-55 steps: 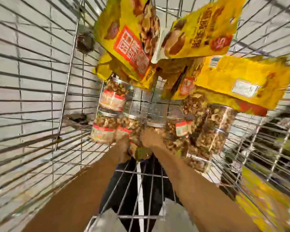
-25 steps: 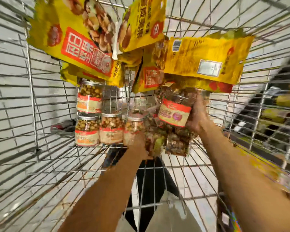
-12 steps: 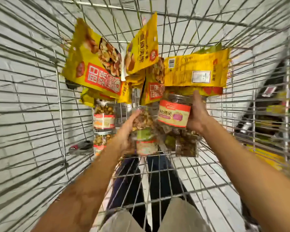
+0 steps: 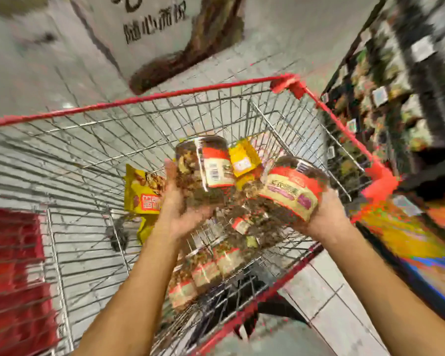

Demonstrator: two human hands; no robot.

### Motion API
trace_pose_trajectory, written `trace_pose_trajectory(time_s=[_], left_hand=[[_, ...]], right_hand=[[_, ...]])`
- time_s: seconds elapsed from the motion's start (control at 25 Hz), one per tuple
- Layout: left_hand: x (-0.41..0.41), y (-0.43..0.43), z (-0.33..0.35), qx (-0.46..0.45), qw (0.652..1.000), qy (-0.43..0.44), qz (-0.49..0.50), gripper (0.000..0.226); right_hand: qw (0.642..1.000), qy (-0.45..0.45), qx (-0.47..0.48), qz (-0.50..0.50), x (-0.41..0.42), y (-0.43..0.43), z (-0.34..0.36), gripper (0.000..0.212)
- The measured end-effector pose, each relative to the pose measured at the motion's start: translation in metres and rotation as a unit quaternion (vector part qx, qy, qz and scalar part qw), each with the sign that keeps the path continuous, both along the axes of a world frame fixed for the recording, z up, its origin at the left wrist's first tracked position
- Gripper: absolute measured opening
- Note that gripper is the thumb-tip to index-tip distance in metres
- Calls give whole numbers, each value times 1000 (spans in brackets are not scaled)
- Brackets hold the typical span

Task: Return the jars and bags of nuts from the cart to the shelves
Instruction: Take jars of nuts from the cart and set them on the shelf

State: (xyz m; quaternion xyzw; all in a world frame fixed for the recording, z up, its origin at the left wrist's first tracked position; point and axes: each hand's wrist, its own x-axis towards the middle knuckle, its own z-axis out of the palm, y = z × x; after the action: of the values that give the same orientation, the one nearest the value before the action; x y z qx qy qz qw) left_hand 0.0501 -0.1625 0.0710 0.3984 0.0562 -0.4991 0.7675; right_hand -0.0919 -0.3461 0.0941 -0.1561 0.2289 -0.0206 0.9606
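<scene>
Above the wire cart (image 4: 216, 104) with a red rim, each of my hands holds a clear jar of nuts with a red and cream label. My left hand (image 4: 183, 209) grips one jar (image 4: 206, 165) from the side and below. My right hand (image 4: 324, 217) holds a second, tilted jar (image 4: 290, 191) from underneath. More jars (image 4: 206, 273) lie in the cart near its close end. Yellow bags of nuts (image 4: 144, 194) lie farther in, and another yellow bag (image 4: 243, 160) shows between the two held jars. The picture is blurred by motion.
Shelves (image 4: 396, 86) stocked with packaged goods run along the right side of the cart. A red basket or cart part (image 4: 13, 265) is at the left. A white wall with a sign (image 4: 154, 24) stands beyond the cart on a tiled floor.
Both hands have lifted their jars up out of the cart's bottom. The view has swung from deep inside the cart to above it, showing the rim and the shelves at right.
</scene>
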Motion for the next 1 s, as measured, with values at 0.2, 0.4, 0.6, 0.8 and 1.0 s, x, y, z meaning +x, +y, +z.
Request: trace_pose_trajectory(time_s=[0.2, 0.4, 0.6, 0.8, 1.0], left_hand=[[-70, -84, 64, -67, 988, -19, -136, 90], [-179, -171, 84, -151, 946, -18, -285, 113], [-333, -255, 85, -125, 945, 53, -297, 101], [-433, -306, 86, -108, 937, 31, -330, 89], [-473, -363, 78, -45, 936, -6, -349, 58]], right_hand=[[982, -12, 35, -183, -117, -46, 38, 55], [946, 23, -70, -314, -268, -66, 58, 41], [911, 67, -65, -402, -428, -100, 69, 50], [894, 77, -26, -441, -519, -134, 72, 65], [884, 94, 0, -459, -554, -174, 63, 69]])
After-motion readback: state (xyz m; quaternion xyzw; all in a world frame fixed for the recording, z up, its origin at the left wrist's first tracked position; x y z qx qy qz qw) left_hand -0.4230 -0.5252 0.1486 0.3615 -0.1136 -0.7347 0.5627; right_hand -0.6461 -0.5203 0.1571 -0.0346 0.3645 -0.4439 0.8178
